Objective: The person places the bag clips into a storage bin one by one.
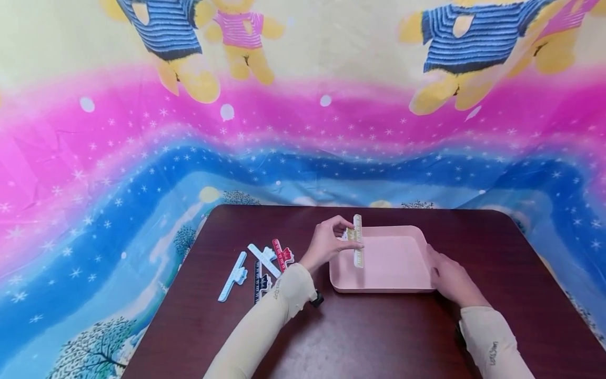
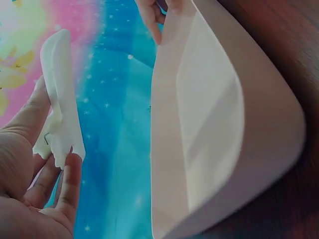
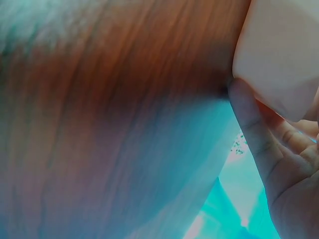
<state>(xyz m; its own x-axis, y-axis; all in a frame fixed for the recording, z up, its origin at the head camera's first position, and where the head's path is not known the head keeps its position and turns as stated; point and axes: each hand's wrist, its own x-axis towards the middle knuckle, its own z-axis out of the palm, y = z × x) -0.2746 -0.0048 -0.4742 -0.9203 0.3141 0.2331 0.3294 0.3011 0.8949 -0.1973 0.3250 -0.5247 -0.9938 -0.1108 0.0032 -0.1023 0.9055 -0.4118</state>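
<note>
My left hand pinches a white clip with yellow piano-key print between thumb and fingers. The clip is over the left part of a pink tray. In the left wrist view the clip shows its pale back, apart from the tray wall. At the tray's right side, my right hand grips the wall. The right wrist view shows the thumb against the tray's corner and the other fingers bent round it, partly hidden.
Left of the tray lie several more piano-print clips: a light blue one, another light blue one, a red one and a black one, partly behind the left sleeve. All rest on a dark brown table. A patterned cloth hangs behind.
</note>
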